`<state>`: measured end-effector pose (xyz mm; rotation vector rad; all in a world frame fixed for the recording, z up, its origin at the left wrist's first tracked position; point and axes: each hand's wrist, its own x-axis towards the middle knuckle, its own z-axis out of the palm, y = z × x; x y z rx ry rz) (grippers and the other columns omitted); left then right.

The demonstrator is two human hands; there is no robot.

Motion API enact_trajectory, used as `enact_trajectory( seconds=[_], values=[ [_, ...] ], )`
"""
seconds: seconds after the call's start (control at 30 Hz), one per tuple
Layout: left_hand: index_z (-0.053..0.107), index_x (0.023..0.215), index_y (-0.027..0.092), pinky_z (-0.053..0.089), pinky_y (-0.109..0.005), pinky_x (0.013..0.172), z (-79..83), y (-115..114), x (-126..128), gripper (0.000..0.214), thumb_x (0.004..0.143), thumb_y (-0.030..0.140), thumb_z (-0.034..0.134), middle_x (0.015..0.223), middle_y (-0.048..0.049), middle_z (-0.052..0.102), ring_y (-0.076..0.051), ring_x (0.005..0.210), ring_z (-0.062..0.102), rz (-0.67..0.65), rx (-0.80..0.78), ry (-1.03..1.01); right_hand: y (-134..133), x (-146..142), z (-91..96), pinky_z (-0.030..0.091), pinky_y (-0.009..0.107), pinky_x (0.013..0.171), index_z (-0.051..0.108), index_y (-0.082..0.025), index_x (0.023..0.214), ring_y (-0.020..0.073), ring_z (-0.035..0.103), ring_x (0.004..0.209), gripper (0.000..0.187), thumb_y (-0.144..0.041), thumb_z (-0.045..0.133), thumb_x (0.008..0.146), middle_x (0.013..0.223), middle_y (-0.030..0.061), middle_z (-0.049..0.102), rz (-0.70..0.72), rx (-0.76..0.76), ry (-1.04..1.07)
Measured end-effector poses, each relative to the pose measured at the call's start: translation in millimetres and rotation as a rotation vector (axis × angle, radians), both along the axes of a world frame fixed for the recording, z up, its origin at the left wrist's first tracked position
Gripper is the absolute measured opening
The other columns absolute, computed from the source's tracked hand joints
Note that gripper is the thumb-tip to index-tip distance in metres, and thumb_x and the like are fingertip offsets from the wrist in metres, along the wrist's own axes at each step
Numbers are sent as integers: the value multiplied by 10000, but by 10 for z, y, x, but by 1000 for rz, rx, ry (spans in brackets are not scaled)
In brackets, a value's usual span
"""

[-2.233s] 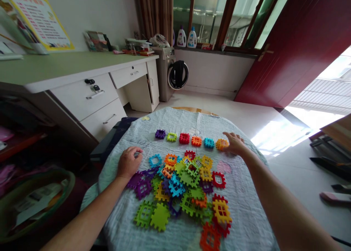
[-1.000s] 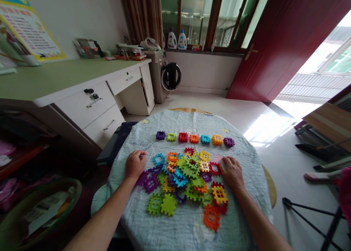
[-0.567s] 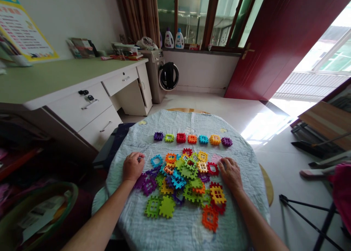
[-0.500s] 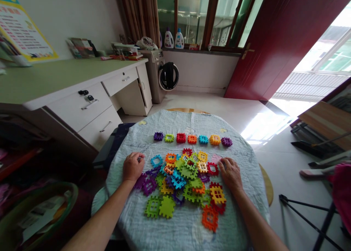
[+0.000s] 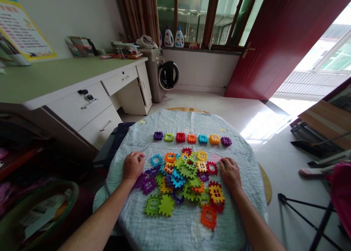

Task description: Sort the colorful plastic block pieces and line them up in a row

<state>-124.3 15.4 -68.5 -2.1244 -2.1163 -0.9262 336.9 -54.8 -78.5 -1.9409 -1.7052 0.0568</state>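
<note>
My left hand [image 5: 133,165] rests on the cloth in a loose fist left of a pile of interlocking plastic building blocks [image 5: 189,170]. No block shows in it; a small dark spot by its fingertips is unclear. Purple blocks [image 5: 148,184] lie just below that hand. On the pile's other side, my right hand [image 5: 230,171] lies palm down, fingers loosely extended, holding nothing visible. Nearest to it is a red window-shaped block [image 5: 212,168]. Behind the pile runs a row of small assembled cubes, from a dark purple cube [image 5: 158,135] to a purple cube [image 5: 226,141].
A pale cloth [image 5: 175,121] covers the round table. To the left stands a desk with white drawers [image 5: 82,106], with a washing machine [image 5: 156,75] beyond it. A red door [image 5: 260,42] stands to the right. Folding metal legs [image 5: 304,203] are at the lower right.
</note>
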Motion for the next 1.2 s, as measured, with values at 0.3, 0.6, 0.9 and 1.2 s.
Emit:
enact_trajectory(
  seconds=[0.3,0.6,0.9,1.2],
  values=[
    [650,765,195,481,-406,881,-40,32,-3,189,742,181,464,896,-111,673,-283,885,615,9,-9,58,5,16,29,435,405,930,654,-224,932,254,583,992,313,-430,419,951,1037,100,661,-2,9,81],
    [684,1035,153,423,-472,1044,-119,50,-14,311,830,301,504,1285,-173,604,-331,1226,528,89,58,153,1,30,-39,433,402,922,651,-194,956,249,569,975,268,-393,474,928,1038,104,653,19,61,51],
    [664,1101,143,434,-444,1055,-176,68,-18,345,837,295,503,1265,-159,646,-301,1210,570,60,-2,110,-18,14,-35,427,393,930,642,-189,997,247,559,993,206,-276,492,884,1067,106,644,10,49,7],
    [680,1014,148,454,-435,1051,-163,80,-30,317,782,271,502,1196,-157,686,-295,1154,613,41,27,-7,-18,33,-62,421,405,956,647,-180,1006,252,550,1022,240,-223,485,835,1083,111,643,14,31,4]
  ],
)
